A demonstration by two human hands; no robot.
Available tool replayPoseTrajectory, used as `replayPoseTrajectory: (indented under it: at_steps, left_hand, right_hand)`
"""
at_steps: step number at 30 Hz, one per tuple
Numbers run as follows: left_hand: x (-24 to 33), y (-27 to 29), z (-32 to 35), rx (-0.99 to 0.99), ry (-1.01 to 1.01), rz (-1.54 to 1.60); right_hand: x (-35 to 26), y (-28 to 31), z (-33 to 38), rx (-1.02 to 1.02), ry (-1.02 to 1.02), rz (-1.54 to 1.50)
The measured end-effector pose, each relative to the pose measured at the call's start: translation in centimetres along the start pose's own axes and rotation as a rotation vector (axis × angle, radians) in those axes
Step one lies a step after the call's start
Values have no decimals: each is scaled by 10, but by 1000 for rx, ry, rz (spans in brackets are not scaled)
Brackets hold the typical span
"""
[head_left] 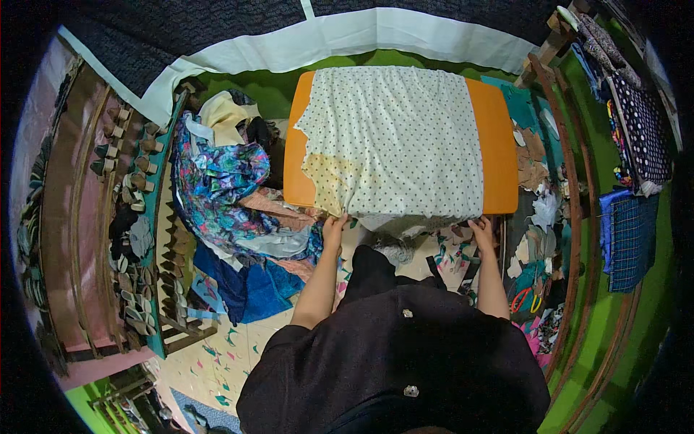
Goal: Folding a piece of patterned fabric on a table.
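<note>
Two arms reach forward from our black short sleeves, bare from the elbow, the forearms nearly parallel and leaning slightly inward. We keep the left hand [334, 230] and the right hand [483, 233] well apart along the near edge of the dotted cloth [397, 137], thumb and fingers of each pinched on the hem. The left grips the near left corner, just beside a yellowish stain; the right grips close to the near right corner.

We count one orange board [497, 145], one dotted cloth and one pair of scissors [525, 299]. The board lies beyond both grips, its bare ends showing left and right of the cloth spread over it; the scissors, with red and yellow handles, lie to the right of the right grip and nearer our body.

Around us, the largest thing is a dark fabric with a white border [397, 35], stretched beyond the board. Well left of the left grip we see a slatted rack [163, 217] lined with small brown and pale pieces, too crowded to count. Between rack and left grip, a heap of flowered fabric [224, 168] crowds that side, with blue cloth [273, 289] nearer us. Far right of the right grip hangs one checked cloth [632, 242]. Between the grips, below the hem, sits a grey bundle [395, 253].
</note>
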State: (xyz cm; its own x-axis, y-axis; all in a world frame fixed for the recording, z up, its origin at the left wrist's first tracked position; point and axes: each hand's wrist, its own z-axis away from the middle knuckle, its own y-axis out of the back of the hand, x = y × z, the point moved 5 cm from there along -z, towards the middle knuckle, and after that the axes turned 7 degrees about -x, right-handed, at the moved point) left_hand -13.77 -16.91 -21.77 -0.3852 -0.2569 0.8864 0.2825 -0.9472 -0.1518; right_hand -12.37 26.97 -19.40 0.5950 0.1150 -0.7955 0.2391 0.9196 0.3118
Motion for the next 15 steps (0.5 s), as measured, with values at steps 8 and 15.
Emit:
replayPoseTrajectory:
  at_steps: [8,15]
  left_hand:
    - [17,14,5,17,-303,191]
    - [4,41,-21,200,-172,27]
  right_hand:
    - [10,-31,-17,-205,-261,101]
    - [-92,-80,50,435,283,497]
